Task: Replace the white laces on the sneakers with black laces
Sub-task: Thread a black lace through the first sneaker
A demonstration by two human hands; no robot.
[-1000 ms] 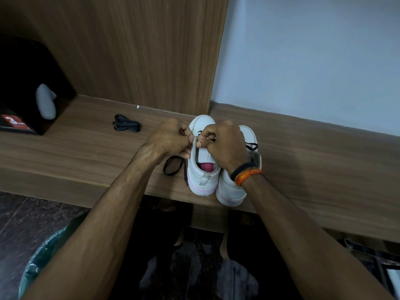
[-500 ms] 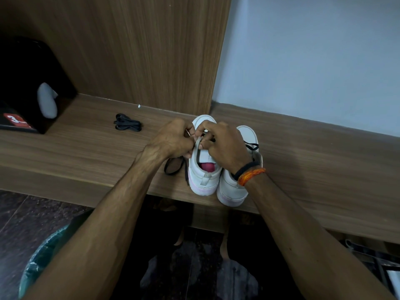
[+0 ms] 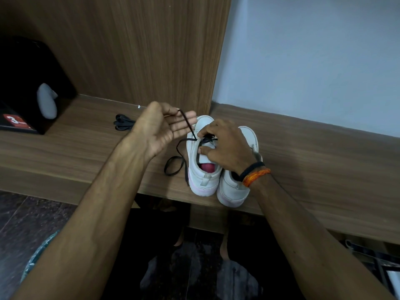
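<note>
Spare black lace bundle (image 3: 123,124) lies far left on tabletop (image 3: 313,169). Left hand (image 3: 161,128), palm up w/ fingers nearly straight, pinches the working black lace (image 3: 187,124) at its tip, running down-right to the left sneaker (image 3: 202,169). Right hand (image 3: 225,146), curled, steadies it at the eyelets; right sneaker (image 3: 234,187) sits alongside.

Left hand (image 3: 162,126) raised palm-up, fingers fairly straight, thumb and forefinger pinching the thin black lace (image 3: 186,124). Right hand (image 3: 225,146) lower, just beside it — fingers curled, pinching the same lace.
</note>
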